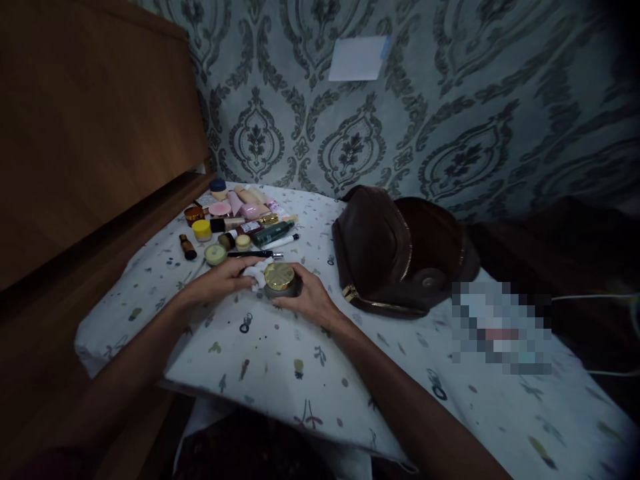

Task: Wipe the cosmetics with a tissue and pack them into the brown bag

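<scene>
My right hand (313, 297) is closed around the side of a round jar (281, 279) with a shiny gold lid and a darker body. In my left hand (223, 280) is a crumpled white wipe (259, 272), pressed up close to the jar's left side. Just beyond my hands lie a black pen-like tube (253, 254) with a silver end, a small jar with pale green contents (215, 254) and a little cream-coloured pot (243, 243). A dark green tube (273, 233) and a white pen-like tube (283, 242) rest behind them.
More cosmetics stand at the back left, among them a yellow-lidded jar (202, 231), a brown bottle (187, 247) and a pink compact (220, 210). An unzipped brown leather bag (373, 247) sits to the right. A wooden cabinet (95, 113) rises on the left; patterned wallpaper is behind.
</scene>
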`<state>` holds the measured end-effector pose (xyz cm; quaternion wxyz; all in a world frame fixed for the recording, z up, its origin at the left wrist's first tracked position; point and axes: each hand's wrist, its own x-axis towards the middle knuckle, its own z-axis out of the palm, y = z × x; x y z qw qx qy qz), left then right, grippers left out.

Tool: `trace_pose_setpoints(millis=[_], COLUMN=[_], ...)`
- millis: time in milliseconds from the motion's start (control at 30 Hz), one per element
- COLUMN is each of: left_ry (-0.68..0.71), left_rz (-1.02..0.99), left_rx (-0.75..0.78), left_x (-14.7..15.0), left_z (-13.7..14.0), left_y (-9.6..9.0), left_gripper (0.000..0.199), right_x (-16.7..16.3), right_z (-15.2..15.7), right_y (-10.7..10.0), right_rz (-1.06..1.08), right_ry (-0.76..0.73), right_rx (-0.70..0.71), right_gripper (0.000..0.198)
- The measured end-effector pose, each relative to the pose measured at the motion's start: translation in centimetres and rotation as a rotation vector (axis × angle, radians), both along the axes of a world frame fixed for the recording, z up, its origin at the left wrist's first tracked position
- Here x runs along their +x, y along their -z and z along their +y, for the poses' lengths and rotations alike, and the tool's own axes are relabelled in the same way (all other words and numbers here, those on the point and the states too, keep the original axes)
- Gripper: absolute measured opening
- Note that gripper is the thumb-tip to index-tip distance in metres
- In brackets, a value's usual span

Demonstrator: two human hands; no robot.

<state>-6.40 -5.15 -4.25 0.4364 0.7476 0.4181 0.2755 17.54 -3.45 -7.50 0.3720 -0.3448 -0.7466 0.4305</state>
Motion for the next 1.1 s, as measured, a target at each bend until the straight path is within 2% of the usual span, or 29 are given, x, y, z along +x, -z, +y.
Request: trace_pose_setpoints(millis=[100,233,467,733,867,967,1100], left_ry=[-0.018,-0.067,-0.110,-0.117,-0.178,-0.206,-0.214], left_rz=[-0.066,-0.014,0.111,0.201,0.313,0.415,0.569], left_rx=[-0.070,-0.035,0.334,0.578,0.689,0.735,0.741], left_x=[0.3,0.8,1.9,2.4,3.1,3.5,3.8], left_z=[0.0,-0.3,-0.5,-1.2,-1.7,-2.0,-2.3], left_y=[-0.1,-0.4,-0.4,0.1,-0.1,-0.1,0.0], left_gripper=[0.052,0.052,0.044,0.053,0.056,0.055,0.053], right_x=[0.1,0.3,0.2,-0.2,-0.8,-1.1,-1.4], right_z=[0.0,0.1,-0.1,-0.7,-0.9,-1.0,-1.3], right_y=[0.0,0.2,0.3,0.9,1.1,1.4,1.7], right_rz=[0.013,-0.058,-0.125,-0.158,-0.200,-0.207,-0.224], right_ry=[0.045,0.096,0.100,0.088,0.127,0.159,0.190], right_rx=[0.036,0.154,0.282,0.467,0.552,0.565,0.594], right_gripper=[0.056,0.055,0.064,0.078,0.092,0.108,0.110])
